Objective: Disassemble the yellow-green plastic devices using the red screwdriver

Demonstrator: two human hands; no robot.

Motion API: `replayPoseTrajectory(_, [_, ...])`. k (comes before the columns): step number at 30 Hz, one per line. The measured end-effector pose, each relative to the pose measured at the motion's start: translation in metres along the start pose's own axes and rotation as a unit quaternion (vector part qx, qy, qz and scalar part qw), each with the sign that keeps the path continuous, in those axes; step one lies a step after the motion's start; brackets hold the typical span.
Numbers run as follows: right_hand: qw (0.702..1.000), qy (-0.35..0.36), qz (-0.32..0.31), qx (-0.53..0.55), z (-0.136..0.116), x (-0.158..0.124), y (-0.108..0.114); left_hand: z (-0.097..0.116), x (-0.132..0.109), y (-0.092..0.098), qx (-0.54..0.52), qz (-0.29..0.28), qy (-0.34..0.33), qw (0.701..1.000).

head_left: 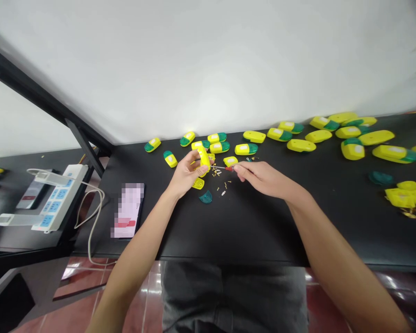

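Note:
My left hand (187, 173) is closed around a yellow plastic casing (204, 158), held up on edge above the black table. From the right, my right hand (251, 175) grips a screwdriver (229, 169) by its red handle. Its thin metal shaft points left and reaches the casing; whether the tip sits in a screw is too small to tell. Below the hands lie small brass-coloured and silver parts (219, 173), a yellow casing piece (198, 183) and a dark green translucent cover (205, 197). Another yellow piece (230, 161) rests just behind the screwdriver.
Several yellow-and-green casings (280, 134) line the wall side of the table. Loose yellow shells (407, 195) and a green cover (381, 178) lie far right. A phone (129, 210) rests on the left, near a white cable (99, 208) and a power strip (60, 199).

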State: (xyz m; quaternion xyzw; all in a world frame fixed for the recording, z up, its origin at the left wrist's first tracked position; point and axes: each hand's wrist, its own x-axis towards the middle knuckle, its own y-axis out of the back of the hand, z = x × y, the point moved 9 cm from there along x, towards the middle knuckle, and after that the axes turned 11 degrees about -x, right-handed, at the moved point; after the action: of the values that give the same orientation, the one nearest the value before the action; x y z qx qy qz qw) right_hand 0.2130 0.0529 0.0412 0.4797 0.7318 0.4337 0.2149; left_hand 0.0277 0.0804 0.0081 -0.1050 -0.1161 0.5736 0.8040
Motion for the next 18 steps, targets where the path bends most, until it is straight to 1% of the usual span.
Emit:
replayPoseTrajectory(2, [1.000, -0.009, 0.009, 0.016, 0.002, 0.001, 0.002, 0.001, 0.000, 0.000, 0.005, 0.000, 0.003, 1.000])
replayPoseTrajectory(5, [0.997, -0.010, 0.057, 0.056, 0.006, 0.001, 0.010, 0.000, -0.001, -0.002, 0.007, -0.001, 0.011, 1.000])
replayPoseTrajectory(7, [0.995, -0.011, 0.077, 0.068, 0.009, 0.001, 0.014, -0.002, -0.001, -0.002, 0.008, -0.002, 0.018, 1.000])
replayPoseTrajectory(9, [0.995, -0.010, 0.083, 0.052, 0.009, 0.001, 0.016, -0.004, -0.001, -0.001, 0.010, 0.000, 0.019, 1.000])
replayPoseTrajectory(12, [0.998, -0.016, 0.064, 0.014, 0.008, 0.001, 0.014, -0.007, 0.000, 0.003, 0.008, 0.005, 0.014, 1.000])
replayPoseTrajectory(14, [0.998, -0.020, 0.057, 0.024, 0.008, 0.002, 0.012, -0.007, 0.000, 0.003, 0.005, 0.003, 0.013, 1.000])
replayPoseTrajectory(18, [0.992, 0.000, 0.106, 0.070, 0.008, 0.001, 0.018, -0.004, 0.000, 0.000, -0.001, -0.010, 0.014, 1.000])
